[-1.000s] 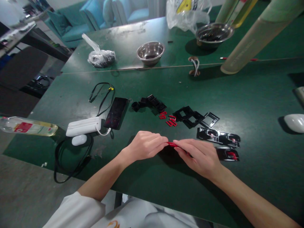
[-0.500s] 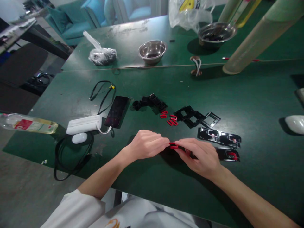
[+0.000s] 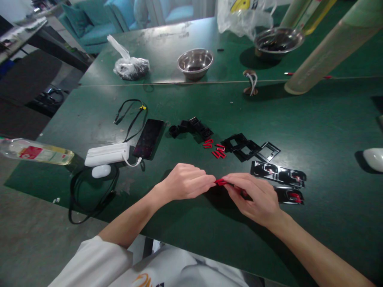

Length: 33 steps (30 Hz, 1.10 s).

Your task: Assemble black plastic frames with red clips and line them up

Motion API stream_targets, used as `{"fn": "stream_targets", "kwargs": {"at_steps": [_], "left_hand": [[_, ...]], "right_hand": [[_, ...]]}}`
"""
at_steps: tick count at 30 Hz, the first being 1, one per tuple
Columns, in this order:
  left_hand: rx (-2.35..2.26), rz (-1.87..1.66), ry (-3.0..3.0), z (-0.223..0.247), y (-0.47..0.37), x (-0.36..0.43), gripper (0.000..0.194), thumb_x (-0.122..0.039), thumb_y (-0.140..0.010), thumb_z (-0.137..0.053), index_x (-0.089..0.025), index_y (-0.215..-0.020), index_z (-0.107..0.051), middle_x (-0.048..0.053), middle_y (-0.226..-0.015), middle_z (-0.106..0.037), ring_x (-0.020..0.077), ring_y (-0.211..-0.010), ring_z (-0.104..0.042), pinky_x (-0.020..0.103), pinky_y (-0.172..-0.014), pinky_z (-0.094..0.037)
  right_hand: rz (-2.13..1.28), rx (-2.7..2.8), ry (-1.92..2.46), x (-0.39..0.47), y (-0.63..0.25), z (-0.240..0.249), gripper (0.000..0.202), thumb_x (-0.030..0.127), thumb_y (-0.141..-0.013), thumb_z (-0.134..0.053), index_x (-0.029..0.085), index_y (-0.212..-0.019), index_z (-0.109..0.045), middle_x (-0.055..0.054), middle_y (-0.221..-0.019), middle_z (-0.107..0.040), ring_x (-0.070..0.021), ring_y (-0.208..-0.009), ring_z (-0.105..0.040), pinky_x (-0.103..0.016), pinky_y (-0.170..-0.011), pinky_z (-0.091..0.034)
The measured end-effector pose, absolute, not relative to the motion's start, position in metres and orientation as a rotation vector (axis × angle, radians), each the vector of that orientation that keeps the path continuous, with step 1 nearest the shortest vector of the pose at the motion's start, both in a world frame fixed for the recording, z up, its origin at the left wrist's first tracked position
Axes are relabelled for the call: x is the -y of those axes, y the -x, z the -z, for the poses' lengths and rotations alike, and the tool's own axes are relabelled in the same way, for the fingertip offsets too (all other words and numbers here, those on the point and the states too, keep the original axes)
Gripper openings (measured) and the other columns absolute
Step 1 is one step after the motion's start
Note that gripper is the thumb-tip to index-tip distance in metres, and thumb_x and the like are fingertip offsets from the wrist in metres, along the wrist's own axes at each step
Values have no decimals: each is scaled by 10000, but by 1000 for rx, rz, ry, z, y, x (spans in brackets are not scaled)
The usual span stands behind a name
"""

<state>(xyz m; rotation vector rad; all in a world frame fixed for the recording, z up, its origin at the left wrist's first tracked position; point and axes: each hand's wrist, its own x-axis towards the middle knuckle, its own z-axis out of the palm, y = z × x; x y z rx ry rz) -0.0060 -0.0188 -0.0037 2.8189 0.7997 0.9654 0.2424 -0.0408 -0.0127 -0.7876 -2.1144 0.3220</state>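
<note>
Between my fingertips is a small red plastic piece (image 3: pixel 220 182), held just above the green table. My left hand (image 3: pixel 188 182) pinches its left end, and my right hand (image 3: pixel 254 196) grips its right end. Fingers partly cover it. Several loose red clips (image 3: pixel 218 151) lie just beyond my hands. Flat black square frames (image 3: pixel 243 146) are spread to the right of them, and a cluster of black plastic parts (image 3: pixel 193 126) sits to the left. Near my right hand lie glossy black housings (image 3: pixel 278 173), one with a red piece (image 3: pixel 295 196) in it.
At left are a phone (image 3: pixel 149 138), a white power bank (image 3: pixel 107 154), black cables (image 3: pixel 79 199) and a bottle (image 3: pixel 38 152) on its side. Metal bowls (image 3: pixel 195 63), a knotted plastic bag (image 3: pixel 131 67) and a tall tube (image 3: pixel 326 54) stand farther back. A white mouse (image 3: pixel 374 159) lies right.
The red piece has turned between my fingertips, its open loop shape now looking narrower. Both hands keep their pinch. The whole view has shifted slightly.
</note>
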Motion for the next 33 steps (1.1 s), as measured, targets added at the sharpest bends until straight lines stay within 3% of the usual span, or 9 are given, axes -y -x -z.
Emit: {"fn": "stream_targets", "kwargs": {"at_steps": [9,17,33], "left_hand": [[-779,-1012,-2824,5,7,19,149,-250,-1048,-620,-164,-985,-724,-39,-653,-673,96,-544,-615,281,-569,-436],[-808,-1040,-2830,6,7,19,166,-268,-1055,-600,-185,-964,-711,-46,-638,-661,83,-530,-603,270,-561,-422],[-737,-980,-2910,7,5,22,136,-229,-1040,-600,-185,-962,-703,-55,-625,-590,86,-530,-557,277,-550,-399]], "right_hand": [[-355,2084,851,40,-243,10,257,86,-947,-737,189,-1177,-687,-54,-978,-794,-89,-601,-637,-216,-549,-510],[-446,2104,822,38,-243,6,109,127,-983,-694,175,-1080,-701,-46,-889,-774,-108,-621,-641,-240,-569,-499],[-468,2112,820,40,-243,6,246,163,-964,-731,193,-1201,-676,-50,-980,-776,-84,-556,-589,-228,-516,-488]]}}
